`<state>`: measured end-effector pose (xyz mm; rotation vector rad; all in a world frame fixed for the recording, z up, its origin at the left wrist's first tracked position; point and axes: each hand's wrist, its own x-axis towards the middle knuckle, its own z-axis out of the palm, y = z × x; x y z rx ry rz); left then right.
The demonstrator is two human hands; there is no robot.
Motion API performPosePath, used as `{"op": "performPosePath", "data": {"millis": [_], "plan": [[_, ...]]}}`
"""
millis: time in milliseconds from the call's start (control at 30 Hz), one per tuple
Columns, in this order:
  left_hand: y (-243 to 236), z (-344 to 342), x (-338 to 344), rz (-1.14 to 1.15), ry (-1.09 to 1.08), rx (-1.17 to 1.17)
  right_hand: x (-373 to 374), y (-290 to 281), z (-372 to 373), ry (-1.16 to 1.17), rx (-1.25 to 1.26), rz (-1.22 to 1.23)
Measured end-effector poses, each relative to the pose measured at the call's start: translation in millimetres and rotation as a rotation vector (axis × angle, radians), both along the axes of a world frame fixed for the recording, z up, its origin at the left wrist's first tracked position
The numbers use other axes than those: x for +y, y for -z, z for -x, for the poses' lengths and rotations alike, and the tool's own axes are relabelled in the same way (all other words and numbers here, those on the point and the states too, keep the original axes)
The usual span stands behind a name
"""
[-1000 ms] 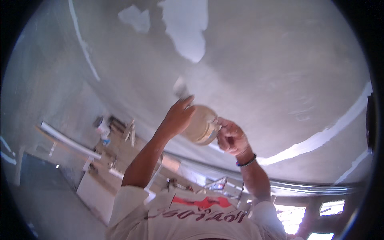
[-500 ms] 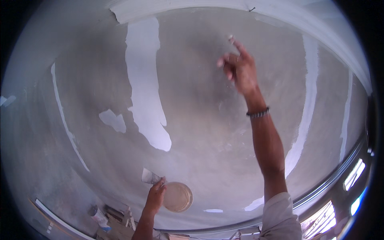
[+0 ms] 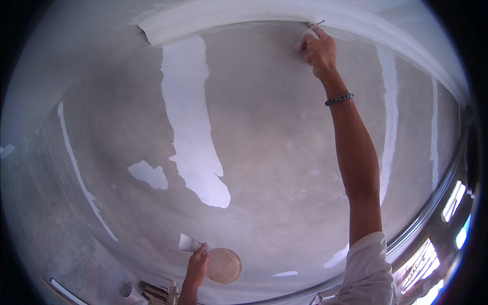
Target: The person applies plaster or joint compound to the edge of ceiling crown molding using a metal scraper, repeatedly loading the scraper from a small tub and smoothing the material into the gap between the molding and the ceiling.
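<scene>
My right hand is raised to the seam where the grey plastered surface meets a white cornice. Its index finger is stretched out, with a whitish smear on the tip, touching the seam beside a small dark nail or screw. The other fingers are loosely bent and hold nothing visible. Low in the view, my left hand is closed on a putty knife with a pale, smeared blade. Right beside that hand is a round beige tub; whether the hand also supports it I cannot tell.
A broad white filler strip and a smaller white patch mark the grey surface. Another white strip runs on the right. Metal rails and bright window openings lie lower right. A bucket-like container stands lower left.
My right hand has moved up and slightly right, its fingertip now at the cornice seam. The left hand, with the putty knife, sits lower in view as the whole scene has shifted down.
</scene>
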<state>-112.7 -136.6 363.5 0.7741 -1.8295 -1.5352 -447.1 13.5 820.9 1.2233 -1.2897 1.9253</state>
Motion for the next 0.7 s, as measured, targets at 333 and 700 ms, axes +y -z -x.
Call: {"op": "performPosePath", "data": {"millis": [333,700], "plan": [[9.7,-33.5,-20.0,-0.005,-0.055,-0.012,-114.9,-11.0,-14.3,0.355,0.306,-0.086],[56.4,-99.1,-53.2,0.203,-0.191,-0.041,-238.0,-25.8,-114.1,0.087,0.083,0.147]]}}
